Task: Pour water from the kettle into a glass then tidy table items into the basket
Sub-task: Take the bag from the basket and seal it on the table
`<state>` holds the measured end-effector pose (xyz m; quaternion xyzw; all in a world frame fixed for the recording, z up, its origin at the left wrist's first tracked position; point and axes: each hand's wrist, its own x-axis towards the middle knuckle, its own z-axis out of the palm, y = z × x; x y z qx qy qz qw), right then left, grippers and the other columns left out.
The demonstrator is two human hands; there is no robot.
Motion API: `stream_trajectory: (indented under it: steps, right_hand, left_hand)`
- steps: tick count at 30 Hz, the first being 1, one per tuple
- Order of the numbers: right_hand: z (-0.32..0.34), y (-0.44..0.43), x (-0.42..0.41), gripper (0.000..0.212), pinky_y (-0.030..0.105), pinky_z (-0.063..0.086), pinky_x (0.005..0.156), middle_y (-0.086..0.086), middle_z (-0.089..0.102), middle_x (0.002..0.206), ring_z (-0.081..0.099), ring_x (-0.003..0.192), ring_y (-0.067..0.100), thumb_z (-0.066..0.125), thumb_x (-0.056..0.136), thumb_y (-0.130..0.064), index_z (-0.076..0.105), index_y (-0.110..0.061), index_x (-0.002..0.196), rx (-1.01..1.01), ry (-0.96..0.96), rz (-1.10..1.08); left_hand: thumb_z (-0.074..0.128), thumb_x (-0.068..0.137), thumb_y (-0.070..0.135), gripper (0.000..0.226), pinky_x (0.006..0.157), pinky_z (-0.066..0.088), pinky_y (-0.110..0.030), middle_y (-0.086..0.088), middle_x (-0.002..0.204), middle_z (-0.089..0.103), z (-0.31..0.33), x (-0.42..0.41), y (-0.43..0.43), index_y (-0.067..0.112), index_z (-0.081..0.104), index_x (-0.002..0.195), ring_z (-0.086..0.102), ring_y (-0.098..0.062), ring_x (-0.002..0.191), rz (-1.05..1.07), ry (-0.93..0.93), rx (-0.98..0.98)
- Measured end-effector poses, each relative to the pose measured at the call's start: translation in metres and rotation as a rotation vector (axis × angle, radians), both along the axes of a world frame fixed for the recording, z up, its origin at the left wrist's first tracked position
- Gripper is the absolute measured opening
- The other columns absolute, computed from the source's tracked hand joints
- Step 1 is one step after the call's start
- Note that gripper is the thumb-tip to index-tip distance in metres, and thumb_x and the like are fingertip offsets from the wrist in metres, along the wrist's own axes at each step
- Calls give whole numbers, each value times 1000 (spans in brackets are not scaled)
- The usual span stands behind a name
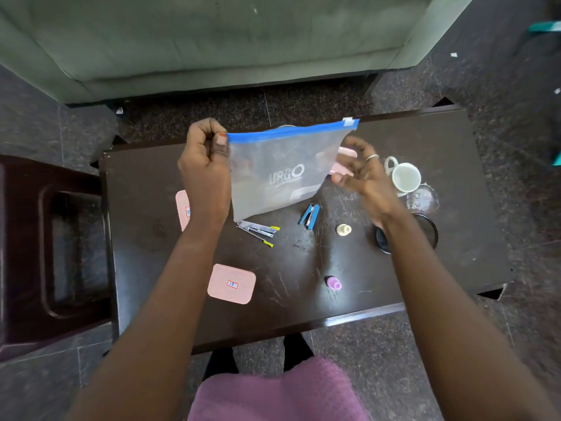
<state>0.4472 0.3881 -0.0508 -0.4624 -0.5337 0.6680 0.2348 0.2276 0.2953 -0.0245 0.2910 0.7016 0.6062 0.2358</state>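
The top left corner of the clear zip bag is pinched by the left hand, between the thumb and curled fingers. The bag is held up over the dark table, with its blue strip on top and its bottom edge hanging just over a silver stapler (the one with yellow bits). The right hand is held loose by the bag's right edge, with fingers spread and nothing in them. It is blurred, so a touch cannot be told. A white mug and a clear glass are seen just past that hand. The black mesh basket is partly hidden under the right arm. A blue stapler, a small cream cap, a purple bottle and a pink box are laid around on the table.
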Motion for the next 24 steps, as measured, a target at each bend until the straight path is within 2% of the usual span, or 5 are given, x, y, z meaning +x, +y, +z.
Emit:
stream_trajectory:
  steps: [6,10,14,18,24]
  right_hand:
    - [-21,-10,-23,20,28,49,85,-1,70,90,64,87,14,53,88,6,62,-3,103,-144,-14,-83]
    - [-18,-7,-28,18,32,49,77,-8,72,71,64,70,10,57,88,-1,65,-15,79,-115,23,-186]
    - [-10,-7,-32,18,34,49,81,-8,72,74,64,74,10,59,87,-4,66,-19,80,-75,29,-177]
    - [-7,-7,-36,18,36,50,86,-7,74,76,66,77,11,60,85,0,67,-16,86,-68,24,-175]
    - [-2,-8,-45,32,27,55,74,-4,75,74,68,73,10,65,79,6,56,-19,95,4,109,-235]
  left_hand:
    - [42,97,17,9,57,47,-21,5,77,50,2,-21,4,20,48,93,50,-5,63,7,-422,100]
    - [28,94,58,45,85,53,-35,-2,93,69,-20,-29,-9,32,29,130,68,-17,86,-167,-586,-348]
    - [59,90,21,60,88,49,-28,5,86,67,-37,-19,-28,25,24,139,66,-8,84,-232,-432,-317]
    - [59,81,-11,61,78,49,-13,2,95,58,-38,-18,-31,22,38,129,60,3,81,-204,-319,-199]
    - [60,72,-20,58,71,49,-10,-1,106,56,-31,-28,-29,16,51,116,58,-3,80,-189,-241,-147]
